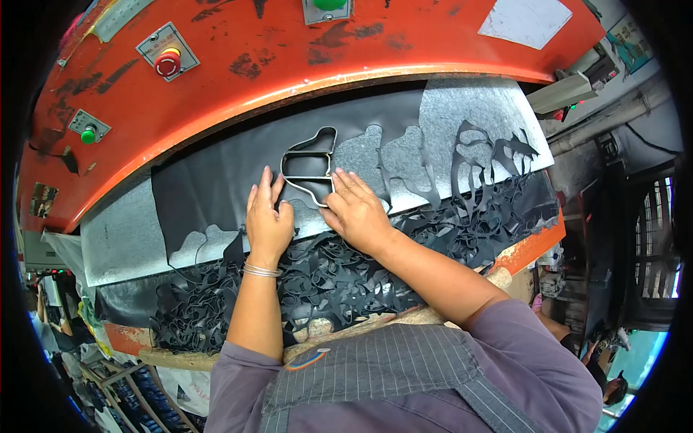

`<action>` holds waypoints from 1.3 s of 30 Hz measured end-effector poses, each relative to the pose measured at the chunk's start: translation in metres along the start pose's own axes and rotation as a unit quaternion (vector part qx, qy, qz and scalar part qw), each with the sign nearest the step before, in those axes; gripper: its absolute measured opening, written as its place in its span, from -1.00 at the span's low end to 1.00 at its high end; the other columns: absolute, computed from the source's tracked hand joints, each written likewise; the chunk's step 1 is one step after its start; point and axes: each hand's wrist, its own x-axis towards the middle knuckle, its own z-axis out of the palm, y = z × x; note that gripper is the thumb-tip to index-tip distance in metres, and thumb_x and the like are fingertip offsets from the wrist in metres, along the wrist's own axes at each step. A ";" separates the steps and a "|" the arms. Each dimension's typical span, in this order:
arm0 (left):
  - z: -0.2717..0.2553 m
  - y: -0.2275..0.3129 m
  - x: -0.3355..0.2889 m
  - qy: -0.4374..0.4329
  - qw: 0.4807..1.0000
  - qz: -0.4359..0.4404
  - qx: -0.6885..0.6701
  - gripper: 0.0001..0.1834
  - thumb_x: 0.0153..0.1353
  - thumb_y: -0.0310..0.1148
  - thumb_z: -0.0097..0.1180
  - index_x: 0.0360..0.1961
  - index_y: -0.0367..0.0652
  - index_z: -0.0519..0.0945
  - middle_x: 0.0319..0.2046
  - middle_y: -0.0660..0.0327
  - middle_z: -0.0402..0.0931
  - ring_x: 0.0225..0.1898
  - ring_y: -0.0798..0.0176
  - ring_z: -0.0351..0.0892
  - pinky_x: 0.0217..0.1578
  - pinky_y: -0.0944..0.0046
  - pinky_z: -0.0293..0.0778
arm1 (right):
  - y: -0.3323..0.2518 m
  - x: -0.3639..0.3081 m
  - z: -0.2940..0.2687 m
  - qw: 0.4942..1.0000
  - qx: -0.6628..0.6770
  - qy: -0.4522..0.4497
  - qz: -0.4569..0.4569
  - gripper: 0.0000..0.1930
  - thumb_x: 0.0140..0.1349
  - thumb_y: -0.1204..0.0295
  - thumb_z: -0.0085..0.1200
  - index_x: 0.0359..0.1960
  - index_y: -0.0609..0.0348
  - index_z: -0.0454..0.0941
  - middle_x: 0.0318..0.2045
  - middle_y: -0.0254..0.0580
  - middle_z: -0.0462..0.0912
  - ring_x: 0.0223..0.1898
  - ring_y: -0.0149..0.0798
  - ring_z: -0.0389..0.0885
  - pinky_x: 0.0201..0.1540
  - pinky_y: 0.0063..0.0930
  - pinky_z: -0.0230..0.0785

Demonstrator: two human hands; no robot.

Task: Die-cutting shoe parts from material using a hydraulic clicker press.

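Observation:
A metal cutting die [307, 177], a curved outline with crossbars, stands on a black leather-like sheet [209, 184]. My left hand [268, 220] is beside the die's left edge, fingers stretched out and thumb apart. At the lower right edge of the die, my right hand [359, 216] grips it, fingers along the rim and thumb near the lower end. Right of the die, the sheet has shaped cut-outs that bare the grey metal plate [473, 97] below.
A heap of black scraps [332, 278] lies along the plate's near edge, before my apron. Thin cut remnants [480, 155] lie on the plate's right. Beyond, an orange machine beam [267, 43] carries a red button [167, 63] and green buttons [88, 136].

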 end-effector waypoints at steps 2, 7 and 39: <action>0.004 -0.003 0.001 0.032 0.999 0.022 0.030 -0.31 0.06 -0.45 -0.06 0.31 -0.31 0.22 0.05 0.18 0.58 0.03 0.03 0.55 0.34 0.08 0.12 | 0.001 0.004 0.000 1.000 -0.005 0.005 -0.010 -0.75 0.07 0.33 0.23 -0.30 0.19 0.51 0.01 0.26 0.54 0.16 0.14 0.47 0.28 -0.07 0.23; -0.006 -0.001 -0.001 0.035 0.999 0.030 0.007 -0.31 0.06 -0.43 0.02 0.29 -0.31 0.26 0.05 0.14 0.57 -0.03 0.07 0.59 0.28 0.15 0.23 | -0.003 0.002 0.002 0.999 -0.042 0.009 -0.021 -0.64 0.05 0.24 0.25 -0.20 0.18 0.50 0.02 0.24 0.54 0.17 0.13 0.45 0.27 -0.08 0.24; -0.046 0.061 -0.275 -0.006 0.996 0.069 0.052 -0.87 0.06 -0.35 0.20 -0.53 -0.16 0.66 -0.50 0.13 0.57 -0.40 0.00 0.51 -0.32 0.10 0.45 | -0.162 -0.180 -0.070 0.982 -0.001 -0.180 -0.055 -0.84 -0.07 0.48 0.08 -0.41 0.20 0.55 -0.34 -0.11 0.60 -0.25 -0.11 0.58 -0.25 -0.32 0.51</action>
